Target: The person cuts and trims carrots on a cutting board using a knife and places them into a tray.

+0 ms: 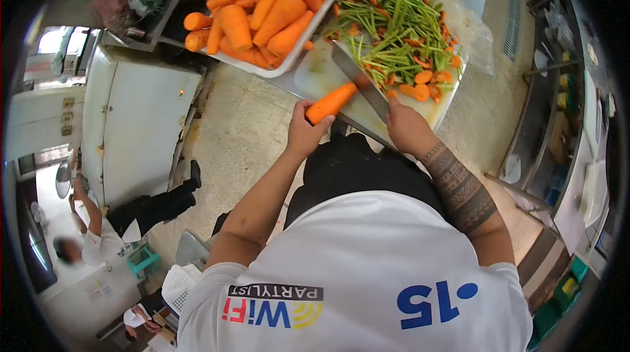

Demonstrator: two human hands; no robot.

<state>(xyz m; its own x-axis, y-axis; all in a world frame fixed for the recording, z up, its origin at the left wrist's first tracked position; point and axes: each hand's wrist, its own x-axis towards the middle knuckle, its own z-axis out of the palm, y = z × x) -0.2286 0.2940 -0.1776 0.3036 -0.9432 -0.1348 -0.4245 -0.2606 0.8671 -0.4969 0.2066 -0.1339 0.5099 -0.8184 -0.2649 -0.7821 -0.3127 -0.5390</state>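
My left hand (310,130) is wrapped round the thick end of an orange carrot (331,104), whose other end points up and right. In my right hand (409,130) is the handle of a wide knife (371,96), its blade touching or very close to the carrot's far end over the white cutting board (354,112). Green stems (387,17) and orange carrot slices (422,77) lie piled on the board beyond the blade. A white tray (266,72) heaped with peeled carrots (279,17) stands at the board's left.
Clear plastic (476,30) lies beside the pile at the right. A white chest (147,106) stands on the left, with a person in dark trousers (154,209) beyond it. Another person (146,316) is at the lower left. Shelves (541,122) line the right side.
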